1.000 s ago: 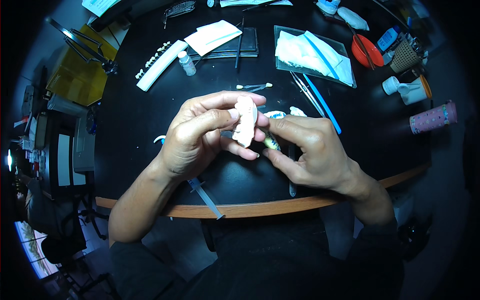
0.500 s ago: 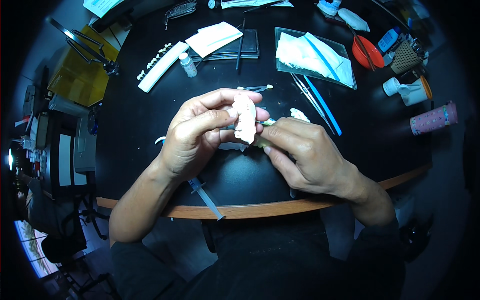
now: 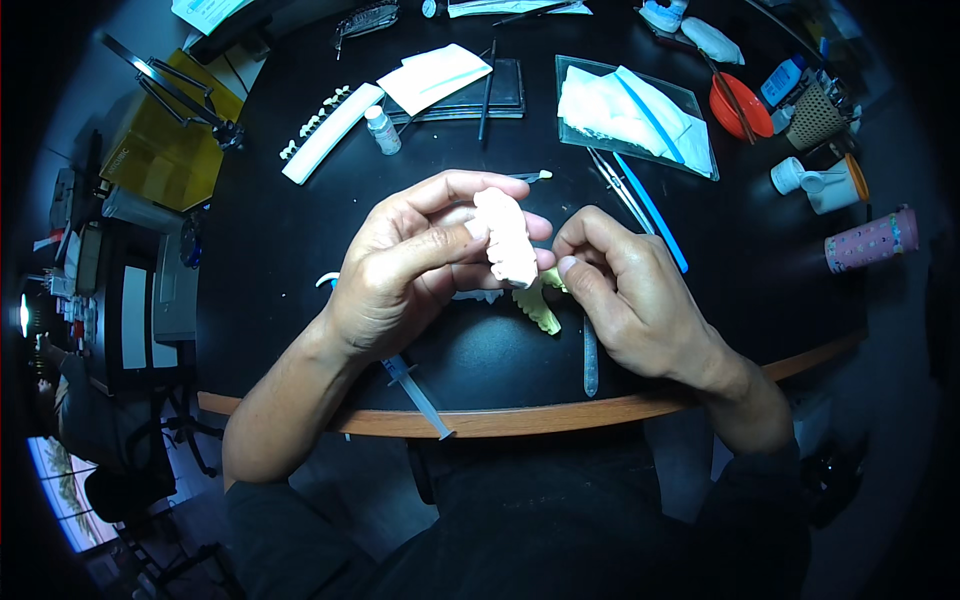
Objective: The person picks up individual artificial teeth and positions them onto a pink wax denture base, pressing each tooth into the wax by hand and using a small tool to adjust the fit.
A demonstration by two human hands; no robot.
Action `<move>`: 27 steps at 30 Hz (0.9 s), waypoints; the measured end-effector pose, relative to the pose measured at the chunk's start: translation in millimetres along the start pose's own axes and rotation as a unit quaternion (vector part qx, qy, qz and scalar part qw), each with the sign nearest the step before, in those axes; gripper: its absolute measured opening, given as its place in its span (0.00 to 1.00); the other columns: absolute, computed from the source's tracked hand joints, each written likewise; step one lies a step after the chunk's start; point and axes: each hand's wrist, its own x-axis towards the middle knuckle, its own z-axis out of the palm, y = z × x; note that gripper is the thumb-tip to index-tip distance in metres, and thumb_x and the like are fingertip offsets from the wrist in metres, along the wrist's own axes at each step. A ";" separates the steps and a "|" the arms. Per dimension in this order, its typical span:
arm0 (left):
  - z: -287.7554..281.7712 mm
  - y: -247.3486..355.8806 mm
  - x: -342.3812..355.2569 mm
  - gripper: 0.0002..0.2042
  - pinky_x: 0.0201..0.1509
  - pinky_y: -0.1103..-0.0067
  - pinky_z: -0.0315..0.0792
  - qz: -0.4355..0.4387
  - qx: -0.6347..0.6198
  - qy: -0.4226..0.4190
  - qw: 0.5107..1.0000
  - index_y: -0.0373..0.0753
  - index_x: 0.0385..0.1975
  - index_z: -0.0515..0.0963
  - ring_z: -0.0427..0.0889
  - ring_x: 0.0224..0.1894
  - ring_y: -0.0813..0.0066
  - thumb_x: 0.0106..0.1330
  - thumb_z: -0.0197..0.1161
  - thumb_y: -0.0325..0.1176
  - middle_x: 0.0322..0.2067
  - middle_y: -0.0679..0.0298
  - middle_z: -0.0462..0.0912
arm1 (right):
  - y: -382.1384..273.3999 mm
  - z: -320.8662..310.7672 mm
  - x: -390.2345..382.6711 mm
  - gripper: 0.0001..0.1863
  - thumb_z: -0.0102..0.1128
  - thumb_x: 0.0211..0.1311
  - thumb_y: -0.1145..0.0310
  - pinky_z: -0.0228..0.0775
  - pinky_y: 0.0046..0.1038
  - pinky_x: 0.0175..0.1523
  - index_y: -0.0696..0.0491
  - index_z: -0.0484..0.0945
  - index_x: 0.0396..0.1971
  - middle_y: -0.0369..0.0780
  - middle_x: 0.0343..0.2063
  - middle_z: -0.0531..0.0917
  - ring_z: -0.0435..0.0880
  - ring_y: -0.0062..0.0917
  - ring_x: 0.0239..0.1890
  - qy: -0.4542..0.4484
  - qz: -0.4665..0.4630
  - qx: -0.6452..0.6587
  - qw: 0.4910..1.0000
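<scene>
My left hand (image 3: 390,260) is closed round a pale dental cast (image 3: 511,240), held tilted above the table between thumb and fingers. Just right of it, my right hand (image 3: 640,300) is raised with thumb and index finger pressed together; whatever is between them cannot be made out. A yellow-green toothed piece (image 3: 537,308) lies below and between the hands, partly hidden by them. By my right wrist lies a metal tool handle (image 3: 590,362), its other end covered. A clear syringe (image 3: 417,395) rests under my left forearm near the table edge.
Tweezers (image 3: 618,187) and a blue-handled tool (image 3: 655,220) lie beyond my right hand. A glass plate (image 3: 705,160) bears white sheets. Farther left are a small bottle (image 3: 382,132) and a white block (image 3: 333,135). A red bowl (image 3: 735,112) and a pink cylinder (image 3: 872,240) stand right.
My right hand has drawn back slightly right and its fingers have curled into a pinch, uncovering the yellow-green piece and the tool handle. The cast has shifted slightly right.
</scene>
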 end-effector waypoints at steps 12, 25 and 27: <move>-1.4 -5.9 1.0 0.22 0.64 0.64 0.82 0.029 0.041 -0.021 0.999 0.30 0.64 0.72 0.87 0.58 0.57 0.74 0.65 0.29 0.57 0.41 0.83 | 19.8 6.2 3.2 0.01 0.66 0.60 0.81 0.75 0.38 0.32 0.62 0.83 0.29 0.47 0.24 0.84 0.85 0.36 0.26 0.035 -0.187 -0.203 0.961; 0.3 -7.4 -0.7 0.20 0.62 0.69 0.84 -0.007 0.021 0.005 1.000 0.30 0.63 0.70 0.86 0.58 0.61 0.75 0.62 0.25 0.57 0.43 0.83 | -0.6 1.4 -0.5 0.14 0.74 0.58 0.78 0.76 0.20 0.31 0.59 0.87 0.45 0.42 0.37 0.89 0.89 0.21 0.36 0.164 -0.253 -0.058 0.952; -1.6 -8.6 -1.4 0.20 0.63 0.69 0.84 -0.020 0.025 -0.003 0.999 0.29 0.63 0.70 0.86 0.58 0.60 0.75 0.62 0.24 0.57 0.43 0.83 | 5.5 2.1 1.9 0.14 0.75 0.58 0.78 0.77 0.20 0.32 0.59 0.87 0.44 0.42 0.37 0.89 0.89 0.22 0.35 0.159 -0.261 -0.059 0.950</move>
